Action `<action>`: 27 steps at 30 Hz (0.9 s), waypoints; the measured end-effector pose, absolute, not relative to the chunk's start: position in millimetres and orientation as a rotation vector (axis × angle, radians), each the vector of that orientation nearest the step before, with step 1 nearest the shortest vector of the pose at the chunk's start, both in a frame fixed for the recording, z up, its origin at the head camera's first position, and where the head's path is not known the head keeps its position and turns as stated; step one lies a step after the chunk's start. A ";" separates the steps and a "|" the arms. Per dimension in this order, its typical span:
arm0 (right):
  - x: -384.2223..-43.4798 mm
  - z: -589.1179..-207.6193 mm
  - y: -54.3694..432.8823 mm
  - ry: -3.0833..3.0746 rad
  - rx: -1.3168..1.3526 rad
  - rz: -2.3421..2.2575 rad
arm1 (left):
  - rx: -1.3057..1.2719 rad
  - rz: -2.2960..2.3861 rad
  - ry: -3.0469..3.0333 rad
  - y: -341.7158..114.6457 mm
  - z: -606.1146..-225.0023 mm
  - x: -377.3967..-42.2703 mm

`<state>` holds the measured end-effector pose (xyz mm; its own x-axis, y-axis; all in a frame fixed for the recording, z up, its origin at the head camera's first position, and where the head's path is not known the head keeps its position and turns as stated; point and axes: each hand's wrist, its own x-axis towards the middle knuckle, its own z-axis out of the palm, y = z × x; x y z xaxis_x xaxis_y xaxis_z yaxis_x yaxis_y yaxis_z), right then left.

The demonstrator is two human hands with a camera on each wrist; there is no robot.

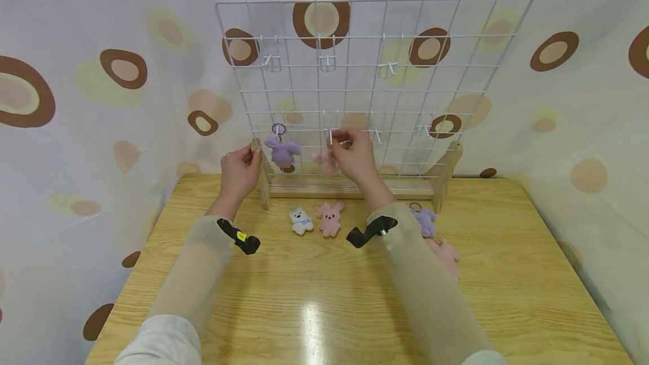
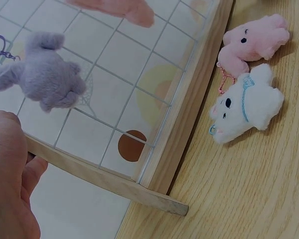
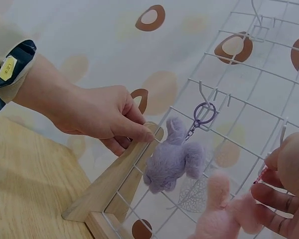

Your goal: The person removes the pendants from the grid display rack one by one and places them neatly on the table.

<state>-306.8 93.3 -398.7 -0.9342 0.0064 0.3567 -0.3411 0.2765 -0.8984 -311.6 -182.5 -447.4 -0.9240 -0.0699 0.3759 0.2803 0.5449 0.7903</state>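
My left hand grips the top of the left wooden post of a white wire grid rack, thumb on one side and fingers on the other. With its fingertips, my right hand pinches the pink chain of a pink plush keychain beside a lower-row hook. The pink plush hangs below those fingers, and the right wrist view cannot tell whether its ring is on the hook. Between the hands, a purple plush keychain hangs from the leftmost lower hook by its purple ring.
On the table before the rack lie a white bear plush and another pink plush. A second purple plush and a further pink plush lie by my right forearm, partly hidden. More hooks jut from the grid.
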 end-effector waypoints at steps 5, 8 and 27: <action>-302.5 -392.5 95.1 -2.242 0.322 1.774 | -0.168 -1.393 -2.404 -181.7 -448.5 -312.3; -298.0 -389.3 97.4 -2.223 0.338 1.820 | -0.166 -1.405 -2.399 -181.2 -448.4 -311.9; -269.3 -371.8 109.4 -2.166 0.441 1.862 | -0.168 -1.371 -2.396 -180.8 -448.6 -313.0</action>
